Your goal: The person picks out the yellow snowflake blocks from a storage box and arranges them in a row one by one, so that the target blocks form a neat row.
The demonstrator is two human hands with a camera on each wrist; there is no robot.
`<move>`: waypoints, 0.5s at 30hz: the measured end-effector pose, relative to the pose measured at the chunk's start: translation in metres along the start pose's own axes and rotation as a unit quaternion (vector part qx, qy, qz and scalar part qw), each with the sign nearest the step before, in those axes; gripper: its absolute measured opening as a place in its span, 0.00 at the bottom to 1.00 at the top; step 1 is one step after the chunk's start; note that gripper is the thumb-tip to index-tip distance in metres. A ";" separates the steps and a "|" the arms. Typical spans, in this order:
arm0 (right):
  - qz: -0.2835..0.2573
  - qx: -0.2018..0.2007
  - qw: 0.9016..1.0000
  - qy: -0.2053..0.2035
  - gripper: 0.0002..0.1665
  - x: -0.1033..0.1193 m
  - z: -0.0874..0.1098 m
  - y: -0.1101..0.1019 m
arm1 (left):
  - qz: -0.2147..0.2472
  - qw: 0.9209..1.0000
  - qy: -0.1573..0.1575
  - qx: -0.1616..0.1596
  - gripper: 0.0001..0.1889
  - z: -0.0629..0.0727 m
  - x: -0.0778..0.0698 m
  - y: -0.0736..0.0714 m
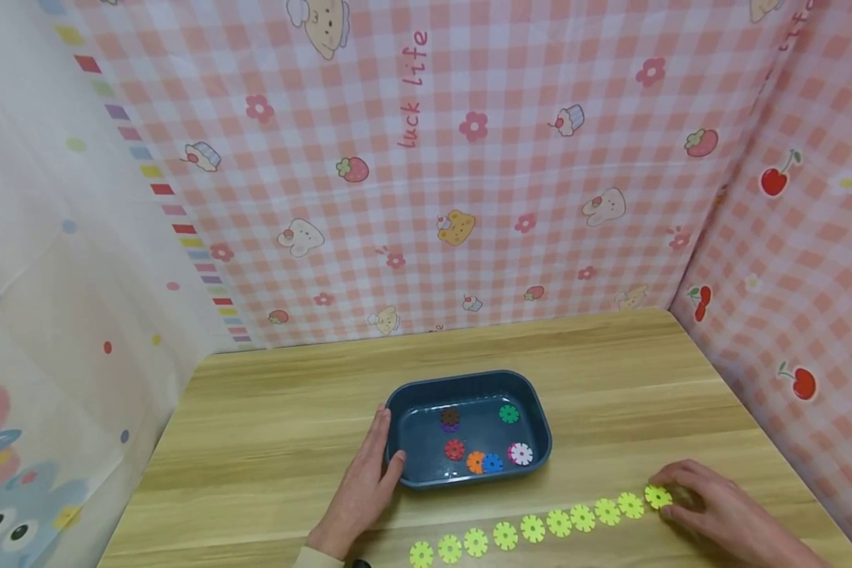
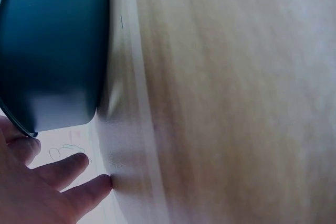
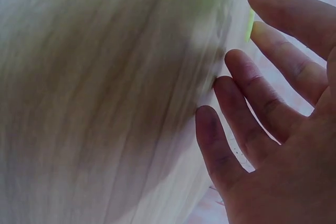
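Observation:
My left hand (image 1: 360,485) rests against the left side of a dark blue plastic tub (image 1: 468,480), its fingers extended along the wall and its thumb by the front left corner. In the left wrist view, fingertips (image 2: 31,145) meet the tub's rim. At the right end of a row of yellow-green notched discs (image 1: 532,528), my right hand (image 1: 717,505) pinches the last snowflake disc (image 1: 658,496) between thumb and index finger, low over the table. The right wrist view shows the other fingers (image 3: 244,114) spread, with a sliver of yellow-green near the index fingertip.
Inside the tub lie loose discs: a brown one (image 1: 450,415) over a purple one, a green one (image 1: 509,414), a red one (image 1: 454,450), orange and blue ones (image 1: 493,463), and a white one (image 1: 521,454). Patterned cloth (image 1: 412,197) hangs behind the wooden table (image 1: 270,442).

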State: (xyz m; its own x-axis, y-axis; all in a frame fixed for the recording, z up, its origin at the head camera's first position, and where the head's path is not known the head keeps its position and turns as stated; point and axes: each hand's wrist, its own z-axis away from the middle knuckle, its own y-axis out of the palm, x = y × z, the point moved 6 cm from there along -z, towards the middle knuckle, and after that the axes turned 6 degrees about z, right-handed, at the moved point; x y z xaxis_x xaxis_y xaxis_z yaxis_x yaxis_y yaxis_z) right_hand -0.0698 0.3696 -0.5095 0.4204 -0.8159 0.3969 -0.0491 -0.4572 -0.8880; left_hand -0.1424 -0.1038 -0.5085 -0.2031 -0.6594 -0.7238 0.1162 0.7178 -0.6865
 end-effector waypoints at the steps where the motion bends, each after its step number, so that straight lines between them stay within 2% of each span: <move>1: 0.003 0.001 1.000 -0.004 0.17 0.000 0.000 0.001 | 0.000 1.000 0.001 0.000 0.37 0.000 0.000 0.000; 5: 0.001 -0.020 0.999 -0.042 0.19 0.002 -0.002 0.002 | -0.001 1.000 0.006 -0.002 0.37 0.000 0.000 0.000; 8: -0.002 -0.015 0.998 -0.055 0.20 0.001 -0.003 0.004 | -0.003 1.000 0.014 -0.006 0.36 0.000 0.000 0.000; 15: 0.003 0.014 0.999 -0.030 0.17 -0.001 -0.001 0.005 | -0.002 1.000 0.009 -0.005 0.37 0.000 0.001 0.000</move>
State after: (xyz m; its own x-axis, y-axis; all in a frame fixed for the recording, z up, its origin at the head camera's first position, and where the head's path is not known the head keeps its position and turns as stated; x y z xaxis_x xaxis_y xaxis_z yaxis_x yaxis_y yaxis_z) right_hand -0.0712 0.3678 -0.5142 0.4740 -0.7954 0.3778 -0.0269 -0.4419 -0.8966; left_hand -0.1427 -0.1043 -0.5087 -0.2201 -0.6587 -0.7194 0.1063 0.7169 -0.6890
